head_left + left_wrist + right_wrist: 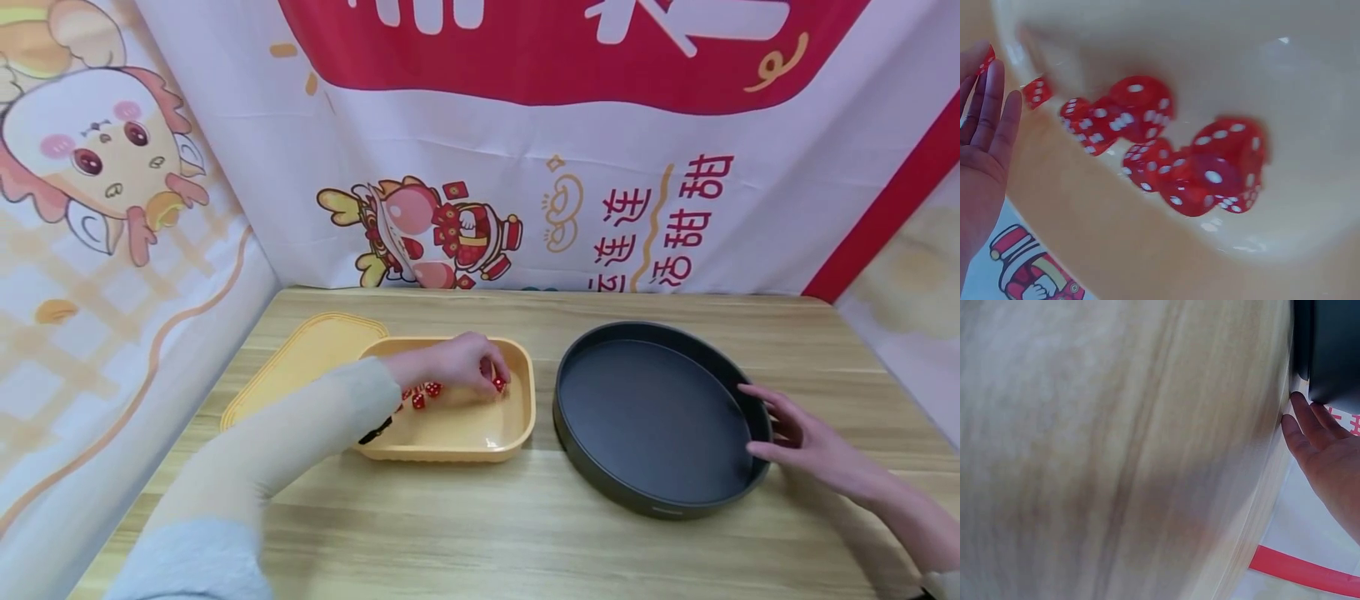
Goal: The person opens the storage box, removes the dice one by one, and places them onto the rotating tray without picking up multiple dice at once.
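My left hand [467, 360] reaches into the pale orange plastic box [450, 454] and pinches a red die [498, 384] near its right end. In the left wrist view, that die [987, 59] shows at the fingertips. Several other red dice [1229, 150] with white dots lie in the box, one [1037, 92] close to the fingers. My right hand [813, 446] holds the right rim of a round black pan [652, 417], thumb and forefinger over the rim. In the right wrist view, other fingers [1311, 428] lie against its outer wall.
A pale orange lid [307, 358] lies behind and to the left of the box, partly under it. The wooden table [420, 533] meets a printed cloth backdrop [465, 133] at the back, with another cloth [97, 333] along the left side.
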Available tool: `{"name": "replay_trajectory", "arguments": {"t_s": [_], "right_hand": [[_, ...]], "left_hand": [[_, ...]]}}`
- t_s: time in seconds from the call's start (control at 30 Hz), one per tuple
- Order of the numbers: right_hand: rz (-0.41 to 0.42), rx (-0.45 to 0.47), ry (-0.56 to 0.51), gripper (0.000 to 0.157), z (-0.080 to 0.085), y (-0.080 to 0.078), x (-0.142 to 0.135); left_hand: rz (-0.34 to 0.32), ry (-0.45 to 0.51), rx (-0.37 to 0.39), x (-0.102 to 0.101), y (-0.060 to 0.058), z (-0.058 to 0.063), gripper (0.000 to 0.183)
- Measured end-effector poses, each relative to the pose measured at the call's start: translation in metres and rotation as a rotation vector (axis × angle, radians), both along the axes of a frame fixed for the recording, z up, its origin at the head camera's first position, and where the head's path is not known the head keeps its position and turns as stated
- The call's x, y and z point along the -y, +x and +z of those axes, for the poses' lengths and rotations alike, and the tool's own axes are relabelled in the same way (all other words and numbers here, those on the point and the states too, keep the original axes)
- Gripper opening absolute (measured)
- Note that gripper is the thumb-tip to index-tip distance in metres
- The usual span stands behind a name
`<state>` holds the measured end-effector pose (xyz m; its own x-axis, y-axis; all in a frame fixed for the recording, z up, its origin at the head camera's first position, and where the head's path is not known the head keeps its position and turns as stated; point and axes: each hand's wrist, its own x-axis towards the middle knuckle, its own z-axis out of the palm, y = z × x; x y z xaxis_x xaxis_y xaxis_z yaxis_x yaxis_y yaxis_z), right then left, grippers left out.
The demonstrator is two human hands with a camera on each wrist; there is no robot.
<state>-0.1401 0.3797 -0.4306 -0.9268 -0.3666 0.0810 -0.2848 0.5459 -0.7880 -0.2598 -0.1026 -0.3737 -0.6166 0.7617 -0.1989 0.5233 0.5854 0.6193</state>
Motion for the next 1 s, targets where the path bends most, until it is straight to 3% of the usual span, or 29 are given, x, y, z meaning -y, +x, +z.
{"name": "replay_trajectory", "arguments": {"t_s": [0.3, 0.43, 0.6, 0.8, 1.0], "right_hand": [[0.015, 0.006, -0.021, 0.072, -0.001, 0.000, 0.000], [0.017, 0.006, -0.020, 0.071, -0.001, 0.000, 0.000], [0.021, -0.002, -0.022, 0.072, -0.001, 0.000, -0.001], [0.026, -0.005, -0.026, 0.073, -0.003, -0.001, -0.001], [0.035, -0.014, -0.039, 0.073, -0.004, -0.001, -0.001]], "left_hand": [[-0.020, 0.100, 0.000, -0.009, 0.006, 0.032, 0.021], [-0.027, 0.118, -0.021, -0.025, 0.013, 0.046, 0.021], [-0.103, 0.121, -0.077, -0.057, 0.019, 0.055, 0.023], [-0.182, 0.141, -0.039, -0.101, 0.018, 0.062, 0.024], [-0.194, 0.107, -0.021, -0.130, 0.010, 0.050, 0.025]]}}
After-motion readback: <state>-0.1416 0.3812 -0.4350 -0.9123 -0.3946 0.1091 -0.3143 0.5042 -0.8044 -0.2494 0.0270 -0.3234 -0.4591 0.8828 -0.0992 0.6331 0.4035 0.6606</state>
